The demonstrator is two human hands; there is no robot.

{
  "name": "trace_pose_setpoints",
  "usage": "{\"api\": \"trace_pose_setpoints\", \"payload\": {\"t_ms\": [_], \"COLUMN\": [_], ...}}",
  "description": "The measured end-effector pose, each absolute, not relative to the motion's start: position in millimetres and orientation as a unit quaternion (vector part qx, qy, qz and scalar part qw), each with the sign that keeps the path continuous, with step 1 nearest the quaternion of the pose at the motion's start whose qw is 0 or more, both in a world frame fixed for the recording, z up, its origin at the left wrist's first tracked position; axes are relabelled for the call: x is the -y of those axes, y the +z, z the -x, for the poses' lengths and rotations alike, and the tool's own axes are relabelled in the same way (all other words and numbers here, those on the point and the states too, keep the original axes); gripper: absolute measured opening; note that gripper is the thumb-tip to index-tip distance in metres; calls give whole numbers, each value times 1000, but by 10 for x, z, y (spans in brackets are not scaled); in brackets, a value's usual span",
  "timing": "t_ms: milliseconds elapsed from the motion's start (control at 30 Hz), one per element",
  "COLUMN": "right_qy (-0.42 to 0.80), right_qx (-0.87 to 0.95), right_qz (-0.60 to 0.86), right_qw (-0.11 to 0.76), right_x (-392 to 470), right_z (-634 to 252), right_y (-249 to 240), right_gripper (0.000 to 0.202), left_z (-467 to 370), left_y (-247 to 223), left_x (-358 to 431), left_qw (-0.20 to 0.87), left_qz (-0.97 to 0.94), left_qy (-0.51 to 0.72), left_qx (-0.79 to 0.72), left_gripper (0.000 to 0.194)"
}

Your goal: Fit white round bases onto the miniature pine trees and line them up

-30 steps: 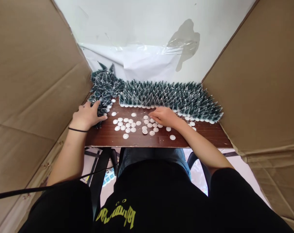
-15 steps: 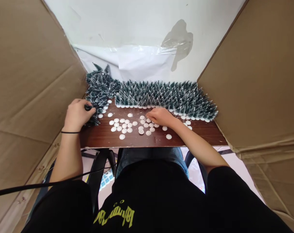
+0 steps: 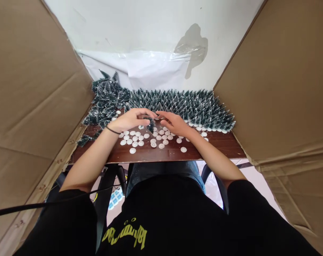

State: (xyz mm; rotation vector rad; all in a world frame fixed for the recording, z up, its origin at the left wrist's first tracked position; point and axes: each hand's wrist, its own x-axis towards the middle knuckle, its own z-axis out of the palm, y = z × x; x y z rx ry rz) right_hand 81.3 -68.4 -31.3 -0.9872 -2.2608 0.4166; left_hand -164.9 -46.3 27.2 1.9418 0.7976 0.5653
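Observation:
My left hand is over the middle of the brown table, its fingers closed on a small dark green tree with frosted tips. The tree hangs below the fingertips. Touching or nearly touching those fingertips is my right hand, fingers bent; what it holds, if anything, is hidden. Below both hands lie several loose white discs. Behind them, upright frosted trees stand in tight rows on white bases. A heap of trees lying on their sides is at the left.
The brown table has its front edge close to my body. Cardboard walls rise at both sides, and a white wall stands behind. A black cable crosses at the lower left.
My left hand has moved right from the heap to the middle, bringing a tree. My right hand has risen slightly off the discs towards it. Part of the heap at the left has come into view.

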Motion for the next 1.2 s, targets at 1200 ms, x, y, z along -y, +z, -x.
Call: {"api": "trace_pose_setpoints", "payload": {"t_ms": [1200], "right_qy": [172], "right_qx": [752], "right_qz": [448], "right_qw": [452], "right_x": [828], "right_z": [-1146], "right_y": [-504], "right_gripper": [31], "left_z": [1266], "left_y": [-359], "left_x": [322], "left_qw": [572], "left_qz": [-633], "left_qy": [366], "left_qx": [-370], "left_gripper": [24]}}
